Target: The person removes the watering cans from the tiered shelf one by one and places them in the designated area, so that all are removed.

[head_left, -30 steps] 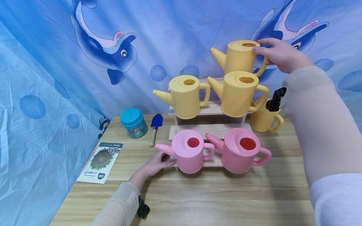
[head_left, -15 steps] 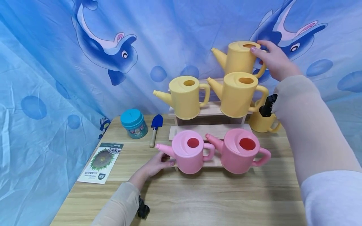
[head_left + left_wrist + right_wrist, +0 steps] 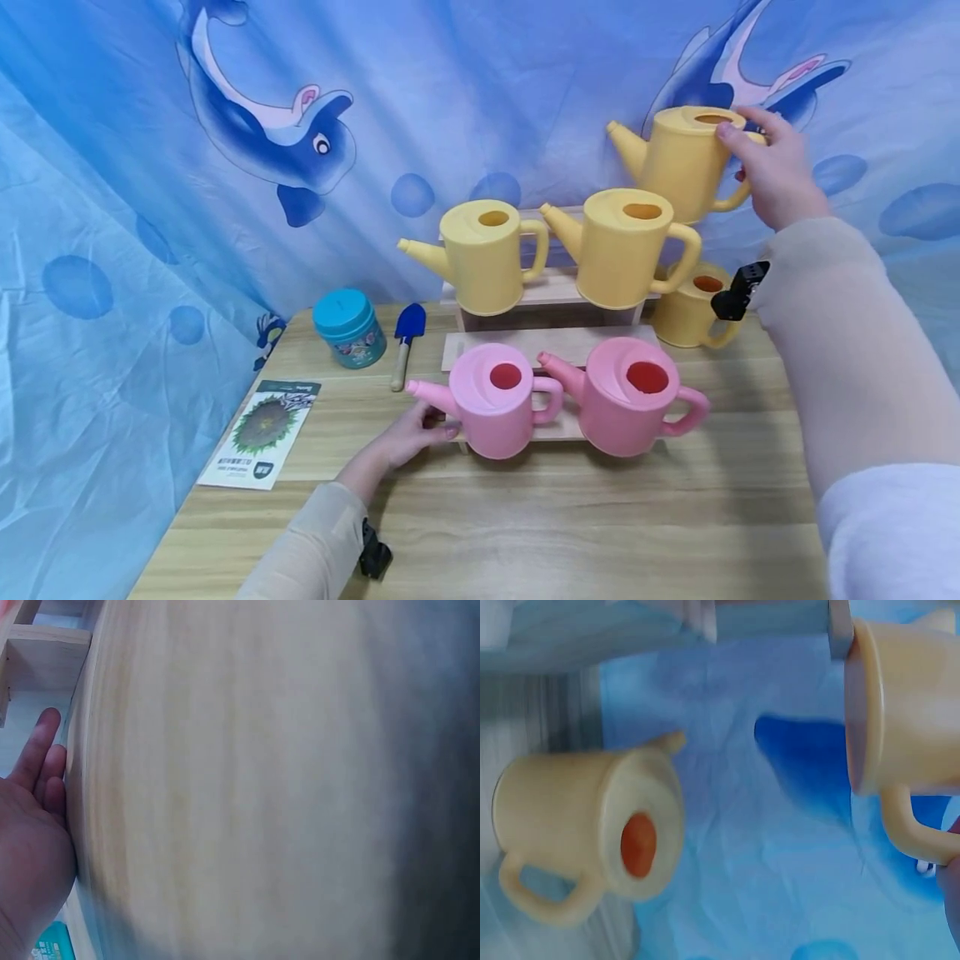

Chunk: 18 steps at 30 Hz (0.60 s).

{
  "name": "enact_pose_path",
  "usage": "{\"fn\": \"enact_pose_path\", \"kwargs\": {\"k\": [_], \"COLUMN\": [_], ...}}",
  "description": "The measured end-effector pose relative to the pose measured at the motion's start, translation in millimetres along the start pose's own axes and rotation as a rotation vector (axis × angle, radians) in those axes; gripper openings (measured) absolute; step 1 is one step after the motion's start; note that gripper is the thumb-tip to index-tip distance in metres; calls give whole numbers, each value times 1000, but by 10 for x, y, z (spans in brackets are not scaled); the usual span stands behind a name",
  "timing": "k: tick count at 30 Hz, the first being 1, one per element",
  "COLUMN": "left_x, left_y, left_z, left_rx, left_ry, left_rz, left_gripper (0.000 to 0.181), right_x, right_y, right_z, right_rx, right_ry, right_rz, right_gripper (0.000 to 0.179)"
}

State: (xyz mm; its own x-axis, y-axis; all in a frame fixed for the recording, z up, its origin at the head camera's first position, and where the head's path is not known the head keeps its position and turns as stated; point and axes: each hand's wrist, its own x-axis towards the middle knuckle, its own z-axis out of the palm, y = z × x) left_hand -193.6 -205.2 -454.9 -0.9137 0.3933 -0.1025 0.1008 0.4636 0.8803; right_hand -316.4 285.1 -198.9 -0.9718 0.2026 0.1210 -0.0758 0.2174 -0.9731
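Observation:
My right hand [image 3: 783, 171] holds a yellow watering can [image 3: 686, 162] at the upper right, thumb by its top opening and fingers at the handle. In the right wrist view that watering can [image 3: 911, 712] shows at the right edge, with most of the hand out of frame. My left hand [image 3: 405, 435] rests at the left end of the stepped wooden shelf [image 3: 555, 343], beside a light pink watering can [image 3: 491, 417]. Seen from the left wrist, the fingers [image 3: 36, 754] lie fairly straight near the shelf's underside.
Two yellow watering cans [image 3: 483, 271] [image 3: 622, 258] stand on the middle step, a darker pink one [image 3: 626, 408] on the bottom step. Another yellow watering can [image 3: 686, 321] stands behind right. At left are a teal jar [image 3: 348, 329], a blue trowel [image 3: 407, 333] and a seed packet [image 3: 262, 433].
My right hand has moved right with the top yellow watering can, which now sits farther right behind the middle-step one. The left hand has stayed at the shelf's end.

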Motion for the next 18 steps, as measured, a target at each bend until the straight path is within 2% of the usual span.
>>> {"fn": "enact_pose_path", "kwargs": {"k": [7, 13, 18], "left_x": [9, -6, 4], "left_y": [11, 23, 11], "left_z": [11, 13, 13], "left_rx": [4, 20, 29], "left_ry": [13, 19, 19], "left_rz": [-17, -30, -40], "left_gripper": [65, 64, 63], "right_x": [-58, -139, -233], "right_y": [160, 338, 520], "right_z": [-377, -654, -797], "right_rx": [21, 79, 90], "right_ry": [88, 146, 254], "right_rz": [34, 60, 90], "right_gripper": [78, 82, 83]}}
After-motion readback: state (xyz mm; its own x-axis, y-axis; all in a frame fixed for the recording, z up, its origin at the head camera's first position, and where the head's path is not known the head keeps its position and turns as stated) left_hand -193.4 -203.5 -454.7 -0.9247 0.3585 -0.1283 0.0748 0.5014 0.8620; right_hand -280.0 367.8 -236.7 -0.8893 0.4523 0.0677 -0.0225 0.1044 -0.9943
